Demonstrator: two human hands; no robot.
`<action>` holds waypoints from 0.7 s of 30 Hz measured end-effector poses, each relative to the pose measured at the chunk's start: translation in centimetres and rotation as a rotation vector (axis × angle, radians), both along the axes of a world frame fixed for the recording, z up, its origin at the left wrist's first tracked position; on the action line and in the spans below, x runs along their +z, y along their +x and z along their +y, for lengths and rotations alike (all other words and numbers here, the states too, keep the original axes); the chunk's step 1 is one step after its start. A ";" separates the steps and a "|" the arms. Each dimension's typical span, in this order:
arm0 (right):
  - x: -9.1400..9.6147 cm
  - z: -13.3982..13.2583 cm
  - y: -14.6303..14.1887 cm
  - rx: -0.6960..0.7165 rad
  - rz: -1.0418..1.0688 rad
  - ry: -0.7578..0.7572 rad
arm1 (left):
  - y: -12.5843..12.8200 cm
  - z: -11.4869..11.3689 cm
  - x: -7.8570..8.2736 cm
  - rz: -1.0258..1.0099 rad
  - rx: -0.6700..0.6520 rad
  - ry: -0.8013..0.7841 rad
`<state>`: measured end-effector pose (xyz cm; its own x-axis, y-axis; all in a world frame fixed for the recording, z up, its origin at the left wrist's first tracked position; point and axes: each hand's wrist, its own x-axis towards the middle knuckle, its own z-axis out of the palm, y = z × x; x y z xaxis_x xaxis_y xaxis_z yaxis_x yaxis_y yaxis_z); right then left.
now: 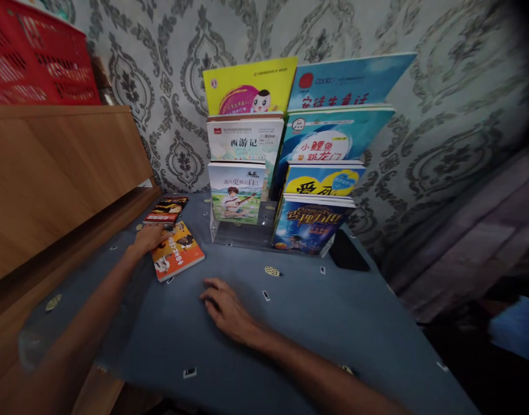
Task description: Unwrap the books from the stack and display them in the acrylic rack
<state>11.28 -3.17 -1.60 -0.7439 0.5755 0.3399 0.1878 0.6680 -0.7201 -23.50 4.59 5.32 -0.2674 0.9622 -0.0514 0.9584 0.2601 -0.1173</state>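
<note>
At the left of the table, my left hand (pixel 149 237) is at the upper left edge of an orange paperback book (pixel 177 253), its fingers over the cover. The thumb is not clearly visible. Just beyond that book lies a darker red and black book (pixel 167 208). My right hand (pixel 227 311) rests on the tabletop in front of the display rack, fingers loosely bent and apart, with nothing in it. The clear rack (pixel 242 235) carries several upright books, among them a white one with a guitar player (pixel 237 193) and a dark blue one (pixel 310 225).
A wooden cabinet (pixel 65 173) borders the table on the left, with a red plastic basket (pixel 39 57) on top. A flat black object (pixel 348 251) lies right of the rack. Patterned wallpaper (pixel 182 104) stands behind. The table (pixel 290 323) has a grey-blue cover.
</note>
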 end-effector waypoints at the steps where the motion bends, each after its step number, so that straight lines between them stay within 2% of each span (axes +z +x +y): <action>1: 0.1 0.1 0.2 -0.011 -0.010 0.017 | 0.5 -0.3 0.3 0.008 0.015 -0.015; 6: 0.8 0.8 1.0 -0.156 -0.065 0.079 | 2.8 -1.9 1.1 0.019 0.014 -0.099; 10: 1.1 1.6 1.6 -0.264 -0.065 0.112 | 4.8 -3.5 0.7 -0.132 -0.077 -0.096; 15: 1.1 3.2 3.2 -0.405 -0.039 0.111 | 7.3 -5.4 -0.1 -0.261 -0.118 -0.045; 21: 0.7 5.0 5.5 -0.485 0.009 0.104 | 10.2 -6.2 -0.1 -0.361 -0.202 -0.033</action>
